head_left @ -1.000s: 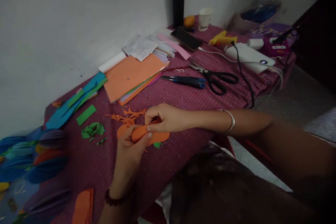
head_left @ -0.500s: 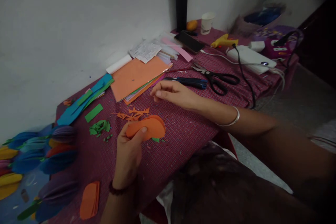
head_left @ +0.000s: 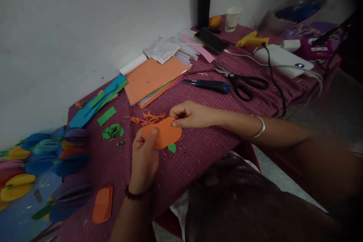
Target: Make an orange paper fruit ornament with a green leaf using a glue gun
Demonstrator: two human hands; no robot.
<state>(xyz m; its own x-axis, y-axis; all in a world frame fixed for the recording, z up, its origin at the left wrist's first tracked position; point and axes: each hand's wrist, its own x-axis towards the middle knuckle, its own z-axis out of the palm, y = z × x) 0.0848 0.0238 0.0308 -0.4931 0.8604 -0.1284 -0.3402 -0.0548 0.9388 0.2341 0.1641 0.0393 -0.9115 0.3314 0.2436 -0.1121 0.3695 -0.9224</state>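
Observation:
Between my two hands is an orange paper cutout (head_left: 167, 134) with rounded ends; whether it is one sheet or several is hard to tell now. My left hand (head_left: 145, 159) grips its left end, thumb on top. At the upper right edge my right hand (head_left: 193, 115) pinches it between thumb and fingers. Orange paper scraps (head_left: 147, 117) lie just behind the cutout, and a green scrap (head_left: 171, 148) shows below it. A stack of similar orange cutouts (head_left: 102, 205) rests near the table's front left.
Orange paper sheets (head_left: 155, 77) lie at the back. Black-handled scissors (head_left: 241, 83) and a utility knife (head_left: 210, 85) are right of them. A glue gun (head_left: 252, 39), power bank (head_left: 283, 60) and cables occupy the right. Colourful paper ornaments (head_left: 42, 159) sit at the left.
My right hand has come down and left from above the table and now pinches the cutout's right end. The cutout's fanned layers look aligned. The whole view has shifted slightly.

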